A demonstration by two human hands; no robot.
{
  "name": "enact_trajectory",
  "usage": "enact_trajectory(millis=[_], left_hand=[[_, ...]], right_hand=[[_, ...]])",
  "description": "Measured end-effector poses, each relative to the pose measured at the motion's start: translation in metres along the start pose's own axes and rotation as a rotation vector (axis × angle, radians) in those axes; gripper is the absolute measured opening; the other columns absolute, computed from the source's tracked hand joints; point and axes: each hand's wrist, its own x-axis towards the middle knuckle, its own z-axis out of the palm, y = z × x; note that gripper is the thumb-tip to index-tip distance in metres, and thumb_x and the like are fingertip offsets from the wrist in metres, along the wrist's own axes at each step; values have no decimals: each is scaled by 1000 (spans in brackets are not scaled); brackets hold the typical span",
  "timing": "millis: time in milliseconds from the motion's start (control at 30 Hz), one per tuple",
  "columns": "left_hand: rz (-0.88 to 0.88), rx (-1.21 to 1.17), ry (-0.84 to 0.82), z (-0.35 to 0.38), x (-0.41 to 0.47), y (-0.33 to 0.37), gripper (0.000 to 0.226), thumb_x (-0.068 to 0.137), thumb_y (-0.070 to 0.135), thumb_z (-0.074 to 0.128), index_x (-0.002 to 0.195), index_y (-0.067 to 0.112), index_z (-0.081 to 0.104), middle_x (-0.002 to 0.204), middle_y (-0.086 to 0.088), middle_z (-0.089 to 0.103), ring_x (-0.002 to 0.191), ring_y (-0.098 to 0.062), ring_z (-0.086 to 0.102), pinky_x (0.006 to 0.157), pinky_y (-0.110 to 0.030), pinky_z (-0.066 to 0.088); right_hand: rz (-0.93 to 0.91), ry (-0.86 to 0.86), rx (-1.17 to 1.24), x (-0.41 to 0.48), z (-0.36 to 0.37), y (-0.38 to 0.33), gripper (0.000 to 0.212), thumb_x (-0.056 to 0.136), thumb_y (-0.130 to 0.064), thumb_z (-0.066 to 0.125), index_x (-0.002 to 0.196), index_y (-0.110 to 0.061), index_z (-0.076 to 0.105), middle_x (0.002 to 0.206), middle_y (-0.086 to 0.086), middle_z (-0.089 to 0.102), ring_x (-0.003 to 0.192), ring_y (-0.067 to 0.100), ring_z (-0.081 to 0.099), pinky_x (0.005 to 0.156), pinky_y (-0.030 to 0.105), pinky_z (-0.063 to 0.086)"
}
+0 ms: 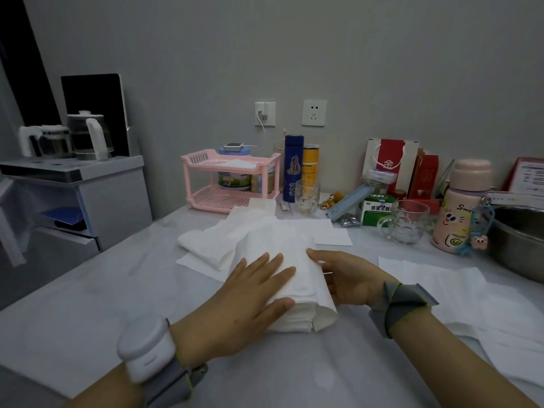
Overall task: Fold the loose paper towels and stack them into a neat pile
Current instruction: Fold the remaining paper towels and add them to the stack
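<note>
While flat on pile [306, 279], left hand [244, 301].

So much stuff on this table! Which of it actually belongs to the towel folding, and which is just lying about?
Part of the job: folded pile, pressed flat by the left hand, gripped at its side by the right hand; crumpled towels behind it; flat sheets at right.

Just lying about: pink rack, blue flask, glass mug, pink bottle, metal bowl, kettle.
</note>
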Motion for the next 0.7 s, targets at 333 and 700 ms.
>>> enact_trajectory(millis=[333, 700], left_hand=[[43, -94, 33, 0, -3, -2, 63, 83, 60, 9, 144, 44, 12, 145, 32, -3, 136, 13, -12, 100, -4, -21], [78, -107, 85, 0, -2, -9, 58, 86, 55, 13, 142, 43, 17, 145, 32, 5, 135, 17, -7, 107, -7, -14]], right_hand=[[-126, 16, 107, -5, 6, -4, 15, 87, -19, 58, 97, -8, 60, 93, 15, 68, 80, 30, 63, 61, 36, 50], [-284, -28, 141, -26, -6, -32, 50, 85, -48, 57, 109, -4, 55, 85, 14, 70, 72, 26, 68, 59, 34, 56]])
